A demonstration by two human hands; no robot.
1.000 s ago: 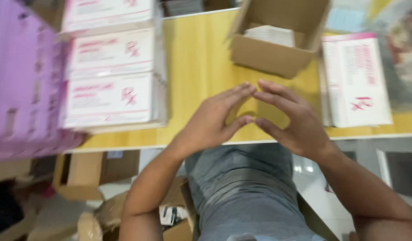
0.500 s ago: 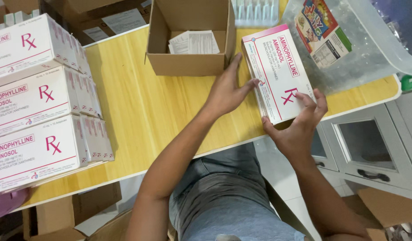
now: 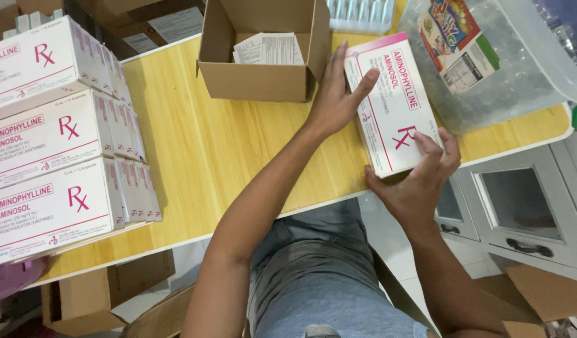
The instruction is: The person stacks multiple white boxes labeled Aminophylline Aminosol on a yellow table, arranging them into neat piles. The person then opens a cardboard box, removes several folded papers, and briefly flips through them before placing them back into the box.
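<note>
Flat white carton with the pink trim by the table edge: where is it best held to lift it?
Probably by its two short ends, where the left hand and right hand already sit on the flat white pink-trimmed carton: it lies flat, long and thin, so an end-to-end grip should keep it level.

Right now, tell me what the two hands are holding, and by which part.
Both hold one flat white carton with pink edging. The left hand presses its far left edge; the right hand grips its near end, fingers over the top face.
</note>
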